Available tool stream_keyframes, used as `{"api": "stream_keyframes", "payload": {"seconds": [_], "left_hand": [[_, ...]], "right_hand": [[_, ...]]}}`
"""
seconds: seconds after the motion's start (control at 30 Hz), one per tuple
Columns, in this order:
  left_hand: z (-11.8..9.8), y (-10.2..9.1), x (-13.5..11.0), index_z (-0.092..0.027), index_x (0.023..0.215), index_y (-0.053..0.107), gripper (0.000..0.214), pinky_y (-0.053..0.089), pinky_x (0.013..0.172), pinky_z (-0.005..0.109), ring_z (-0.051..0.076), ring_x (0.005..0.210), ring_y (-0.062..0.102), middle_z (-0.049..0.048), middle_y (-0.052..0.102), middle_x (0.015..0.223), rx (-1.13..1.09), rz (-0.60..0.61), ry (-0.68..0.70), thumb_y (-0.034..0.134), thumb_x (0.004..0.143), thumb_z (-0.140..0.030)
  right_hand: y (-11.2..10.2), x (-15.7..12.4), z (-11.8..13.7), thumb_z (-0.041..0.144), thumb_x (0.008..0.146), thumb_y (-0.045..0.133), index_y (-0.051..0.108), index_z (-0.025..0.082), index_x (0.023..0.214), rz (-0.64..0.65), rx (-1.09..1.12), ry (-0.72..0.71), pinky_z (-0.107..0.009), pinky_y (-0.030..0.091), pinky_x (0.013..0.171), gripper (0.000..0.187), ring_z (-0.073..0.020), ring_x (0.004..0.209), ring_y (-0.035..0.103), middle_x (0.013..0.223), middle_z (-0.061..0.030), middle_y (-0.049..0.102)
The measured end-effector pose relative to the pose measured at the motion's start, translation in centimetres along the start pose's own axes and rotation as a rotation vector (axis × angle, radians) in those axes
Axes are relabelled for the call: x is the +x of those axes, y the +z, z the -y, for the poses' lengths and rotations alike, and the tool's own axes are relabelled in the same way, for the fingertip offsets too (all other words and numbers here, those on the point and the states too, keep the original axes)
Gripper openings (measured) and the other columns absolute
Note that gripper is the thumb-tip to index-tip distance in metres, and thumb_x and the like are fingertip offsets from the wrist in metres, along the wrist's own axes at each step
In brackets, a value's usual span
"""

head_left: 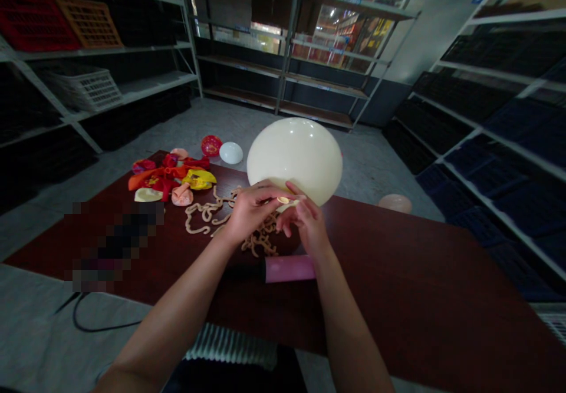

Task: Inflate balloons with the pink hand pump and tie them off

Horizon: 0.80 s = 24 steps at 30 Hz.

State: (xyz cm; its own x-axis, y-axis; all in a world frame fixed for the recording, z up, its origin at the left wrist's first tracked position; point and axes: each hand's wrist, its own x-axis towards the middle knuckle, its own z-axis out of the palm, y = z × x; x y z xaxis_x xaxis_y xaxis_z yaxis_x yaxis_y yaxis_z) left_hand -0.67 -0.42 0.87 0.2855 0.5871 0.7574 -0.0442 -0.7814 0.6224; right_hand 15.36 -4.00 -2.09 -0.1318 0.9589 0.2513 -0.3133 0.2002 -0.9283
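Observation:
A large inflated cream balloon (295,157) floats just above the dark red table (420,287). My left hand (252,207) and my right hand (306,223) meet below it, both pinched on the balloon's neck (286,201), fingers closed round the stretched rubber. Under my hands lies a heap of tan rubber bands (230,219). A pink hand pump (289,268) lies on the table near my right wrist.
Several flat red, orange and yellow balloons (170,180) are piled at the table's far left. A small red balloon (211,145), a white one (230,152) and a pale pink one (395,202) lie on the floor. Metal shelves with crates line the walls.

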Motion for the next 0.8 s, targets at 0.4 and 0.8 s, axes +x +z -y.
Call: {"api": "stream_keyframes", "payload": {"seconds": [0.4, 0.8], "left_hand": [[0.5, 0.6, 0.2, -0.018, 0.091, 0.082, 0.01, 0.056, 0.082, 0.031, 0.021, 0.086, 0.073, 0.0082, 0.078, 0.091, -0.193, -0.073, -0.282, 0.076, 0.085, -0.023], [1.2, 1.0, 0.4, -0.018, 0.084, 0.083, 0.018, 0.057, 0.079, 0.029, 0.02, 0.081, 0.072, 0.0076, 0.078, 0.088, -0.427, -0.274, -0.581, 0.087, 0.07, -0.029]], "right_hand": [[1.1, 0.3, 0.6, 0.051, 0.08, 0.077, 0.072, 0.03, 0.085, -0.128, 0.291, -0.098, -0.022, 0.026, 0.046, 0.022, -0.0056, 0.044, 0.036, 0.057, 0.0075, 0.054], [0.4, 0.0, 1.8, 0.054, 0.08, 0.072, 0.052, 0.026, 0.07, -0.11, 0.264, -0.104, -0.026, 0.032, 0.052, 0.035, -0.0116, 0.053, 0.036, 0.059, 0.0051, 0.044]]}}
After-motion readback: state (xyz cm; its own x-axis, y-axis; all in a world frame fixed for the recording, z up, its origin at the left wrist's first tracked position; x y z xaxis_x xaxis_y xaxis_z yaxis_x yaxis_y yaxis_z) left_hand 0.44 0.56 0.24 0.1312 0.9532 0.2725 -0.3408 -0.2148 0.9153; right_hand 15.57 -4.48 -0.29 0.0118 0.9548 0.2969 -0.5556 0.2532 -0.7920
